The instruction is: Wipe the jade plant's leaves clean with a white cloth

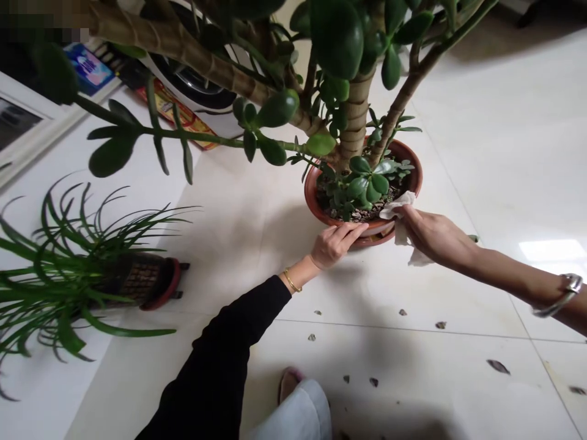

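A large jade plant [353,128] with thick ringed stems grows in a brown-red flowerpot [316,198]. My left hand [334,244], below a black sleeve and gold bracelet, grips the pot's near rim, its fingers pressed together along the edge. The thumb is mostly hidden. On the pot's right side, my right hand [435,235] is closed on a crumpled white tissue [398,206], pressing it against the rim. Part of the tissue hangs down below the fingers. A silver bracelet is on that bare forearm.
Several dry leaves [498,366] are scattered over the pale tiled floor [458,391]. A long-leaved plant in a dark pot [149,278] stands at left. Behind the jade plant is a round-doored white machine [224,122]. My slippered foot [288,382] shows below.
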